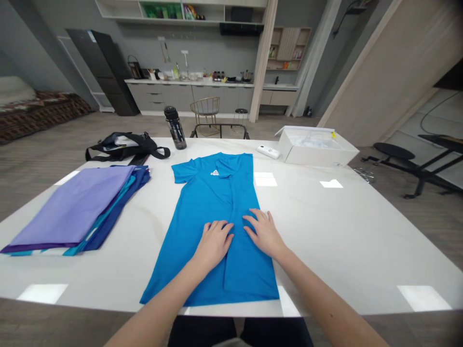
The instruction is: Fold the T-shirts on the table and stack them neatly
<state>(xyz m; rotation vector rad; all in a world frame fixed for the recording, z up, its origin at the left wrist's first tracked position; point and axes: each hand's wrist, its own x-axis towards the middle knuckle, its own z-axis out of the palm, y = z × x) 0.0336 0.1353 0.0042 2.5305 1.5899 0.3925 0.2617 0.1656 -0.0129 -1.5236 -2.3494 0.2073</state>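
A blue T-shirt (202, 207) with a small white logo on its chest lies on the white table in front of me. Its right side is folded inward over the front, while the left sleeve sticks out flat. My left hand (215, 241) rests on the middle of the shirt with its fingers slightly bent and spread. On the folded-over part lies my right hand (263, 231), fingers apart, touching the cloth. Neither hand grips anything. To the left is a stack of folded clothes (79, 202), lavender on top with blue and teal layers beneath.
Behind the stack sits a black bag (125, 147), with a dark water bottle (175, 127) upright beside it. A white box (318, 149) with its lid raised stands at the back right, near a small white device (268, 152). The white table (343, 250) extends to both sides.
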